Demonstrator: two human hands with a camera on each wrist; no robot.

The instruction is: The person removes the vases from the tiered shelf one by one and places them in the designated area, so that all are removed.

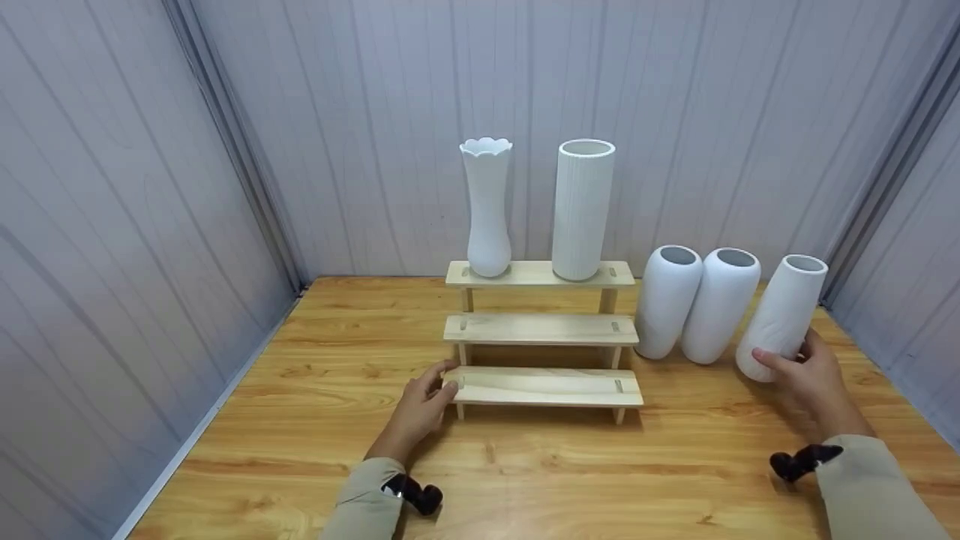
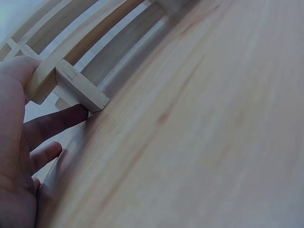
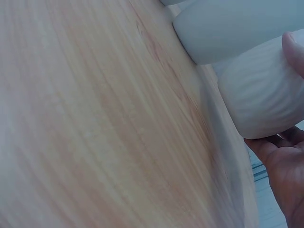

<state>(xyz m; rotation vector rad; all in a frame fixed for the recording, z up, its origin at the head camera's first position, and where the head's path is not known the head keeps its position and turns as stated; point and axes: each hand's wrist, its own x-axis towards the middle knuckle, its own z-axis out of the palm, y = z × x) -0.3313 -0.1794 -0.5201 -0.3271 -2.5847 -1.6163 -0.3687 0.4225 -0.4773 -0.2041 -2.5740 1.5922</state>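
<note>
At the right of the head view, my right hand (image 1: 816, 375) grips the lower part of a white textured vase (image 1: 784, 319), thumb in front and fingers behind. The right wrist view shows the vase's ridged base (image 3: 259, 90) between thumb and fingers, close to the tabletop. My left hand (image 1: 420, 405) holds the left end of the lowest step of a three-tier wooden stand (image 1: 547, 386). In the left wrist view the thumb lies against the step's end (image 2: 45, 80) and a finger touches the leg (image 2: 83, 88). Two smooth white vases (image 1: 670, 304) (image 1: 720, 307) stand left of the gripped vase.
On the top step stand a white scalloped-rim vase (image 1: 488, 210) and a ribbed cylindrical vase (image 1: 583, 214). The middle step (image 1: 540, 328) and lowest step carry no vases. Pale panel walls (image 1: 390, 112) border the wooden table (image 1: 337, 337) at the back and both sides.
</note>
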